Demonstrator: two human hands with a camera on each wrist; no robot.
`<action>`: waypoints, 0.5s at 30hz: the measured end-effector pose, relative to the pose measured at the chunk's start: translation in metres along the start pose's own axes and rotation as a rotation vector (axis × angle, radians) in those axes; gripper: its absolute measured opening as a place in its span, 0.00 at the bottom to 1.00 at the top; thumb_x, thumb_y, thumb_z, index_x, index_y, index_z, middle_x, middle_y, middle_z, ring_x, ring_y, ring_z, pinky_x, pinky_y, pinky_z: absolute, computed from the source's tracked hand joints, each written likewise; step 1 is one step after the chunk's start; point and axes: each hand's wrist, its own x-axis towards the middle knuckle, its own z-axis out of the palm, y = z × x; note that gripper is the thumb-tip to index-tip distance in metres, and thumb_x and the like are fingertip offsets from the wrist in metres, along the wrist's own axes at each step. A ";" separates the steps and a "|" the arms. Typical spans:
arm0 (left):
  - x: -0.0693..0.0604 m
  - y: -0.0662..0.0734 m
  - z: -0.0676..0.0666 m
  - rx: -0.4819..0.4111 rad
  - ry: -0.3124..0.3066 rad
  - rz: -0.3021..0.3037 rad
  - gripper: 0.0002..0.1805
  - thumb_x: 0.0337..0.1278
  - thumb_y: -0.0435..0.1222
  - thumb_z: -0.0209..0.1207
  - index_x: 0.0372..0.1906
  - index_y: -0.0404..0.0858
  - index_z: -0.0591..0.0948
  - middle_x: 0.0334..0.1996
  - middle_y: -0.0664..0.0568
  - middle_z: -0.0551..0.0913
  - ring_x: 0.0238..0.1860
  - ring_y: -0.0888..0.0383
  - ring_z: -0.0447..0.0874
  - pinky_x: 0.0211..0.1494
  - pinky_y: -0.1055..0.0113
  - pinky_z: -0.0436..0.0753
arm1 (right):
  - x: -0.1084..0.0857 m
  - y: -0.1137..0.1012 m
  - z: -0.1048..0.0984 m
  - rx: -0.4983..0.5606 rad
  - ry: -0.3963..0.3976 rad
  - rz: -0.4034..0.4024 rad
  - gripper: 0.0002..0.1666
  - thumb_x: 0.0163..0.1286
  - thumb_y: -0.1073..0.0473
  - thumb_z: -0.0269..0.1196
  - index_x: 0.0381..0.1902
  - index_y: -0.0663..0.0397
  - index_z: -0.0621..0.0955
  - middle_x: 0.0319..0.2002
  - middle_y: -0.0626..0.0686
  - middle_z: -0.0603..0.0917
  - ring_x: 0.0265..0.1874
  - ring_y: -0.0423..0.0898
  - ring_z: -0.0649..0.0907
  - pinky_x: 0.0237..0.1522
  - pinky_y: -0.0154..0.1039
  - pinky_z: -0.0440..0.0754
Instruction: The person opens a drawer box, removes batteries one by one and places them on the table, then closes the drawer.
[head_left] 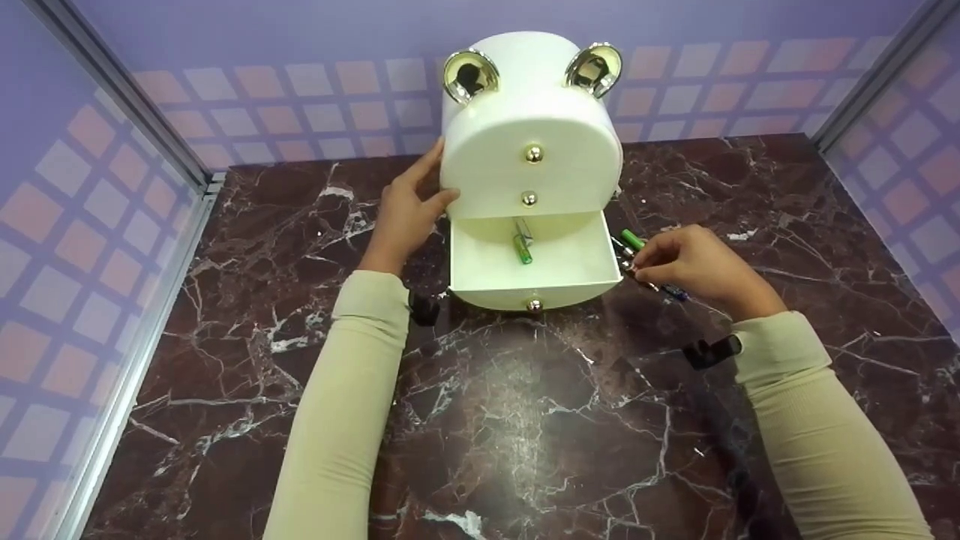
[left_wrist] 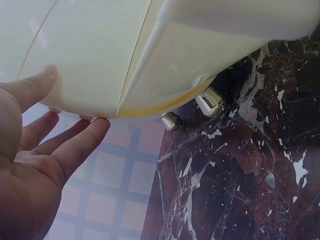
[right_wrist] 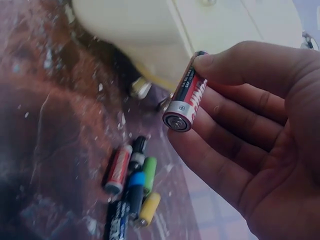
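A white desktop drawer cabinet with gold ears and round gold knobs stands on the marbled table. Its bottom drawer is pulled out, and a green battery lies inside beside a greyish one. My left hand rests against the cabinet's left side, fingers nearly straight along the side and thumb at the front edge. Right of the drawer, my right hand pinches a red-and-black battery between thumb and fingers. Below it in the right wrist view lie several loose batteries, among them a red one and a yellow one.
The dark marbled table extends in front of the cabinet. A purple wall with a tile pattern stands close behind, and side panels rise at left and right. Another green battery lies by the right fingers.
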 end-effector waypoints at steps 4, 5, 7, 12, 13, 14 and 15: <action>-0.001 0.002 0.000 -0.011 0.002 0.002 0.39 0.54 0.39 0.66 0.69 0.67 0.65 0.66 0.55 0.74 0.63 0.58 0.76 0.60 0.69 0.80 | -0.001 0.012 0.001 -0.051 0.015 -0.033 0.08 0.59 0.60 0.70 0.37 0.54 0.88 0.34 0.53 0.89 0.28 0.36 0.82 0.29 0.29 0.80; -0.001 0.002 0.000 -0.014 0.003 0.002 0.39 0.54 0.39 0.66 0.69 0.66 0.65 0.65 0.54 0.75 0.63 0.58 0.77 0.60 0.69 0.81 | -0.001 0.015 0.001 -0.071 0.025 -0.042 0.07 0.59 0.60 0.70 0.36 0.54 0.88 0.34 0.53 0.89 0.28 0.35 0.82 0.28 0.28 0.80; -0.001 0.003 0.000 -0.019 0.003 0.000 0.39 0.55 0.38 0.66 0.69 0.66 0.65 0.65 0.53 0.75 0.63 0.58 0.76 0.60 0.69 0.81 | -0.001 0.020 0.003 -0.112 0.046 -0.050 0.07 0.58 0.60 0.70 0.35 0.53 0.88 0.33 0.53 0.89 0.27 0.35 0.81 0.27 0.27 0.78; -0.001 0.002 0.001 -0.036 0.002 -0.006 0.38 0.55 0.38 0.66 0.69 0.66 0.65 0.66 0.54 0.74 0.63 0.59 0.76 0.59 0.69 0.81 | -0.001 0.030 0.008 -0.208 0.074 -0.039 0.07 0.56 0.61 0.71 0.34 0.54 0.88 0.30 0.52 0.89 0.26 0.37 0.80 0.27 0.27 0.76; -0.001 0.001 0.001 -0.039 0.000 -0.006 0.38 0.55 0.38 0.66 0.69 0.66 0.65 0.66 0.55 0.74 0.63 0.59 0.76 0.59 0.69 0.81 | -0.001 0.031 0.009 -0.228 0.073 -0.039 0.07 0.56 0.62 0.70 0.34 0.54 0.88 0.30 0.52 0.89 0.26 0.37 0.80 0.28 0.28 0.76; 0.000 0.000 0.001 -0.044 0.000 -0.002 0.38 0.55 0.38 0.66 0.69 0.66 0.65 0.66 0.55 0.74 0.63 0.59 0.76 0.59 0.70 0.81 | -0.001 0.033 0.010 -0.241 0.073 -0.039 0.06 0.56 0.62 0.70 0.34 0.54 0.88 0.30 0.52 0.89 0.26 0.38 0.80 0.29 0.29 0.76; 0.000 0.000 0.001 -0.040 -0.001 -0.001 0.38 0.56 0.39 0.66 0.69 0.66 0.65 0.66 0.55 0.74 0.63 0.59 0.76 0.59 0.69 0.81 | -0.001 0.034 0.011 -0.255 0.072 -0.042 0.06 0.56 0.61 0.71 0.34 0.54 0.88 0.30 0.52 0.89 0.27 0.38 0.80 0.30 0.30 0.76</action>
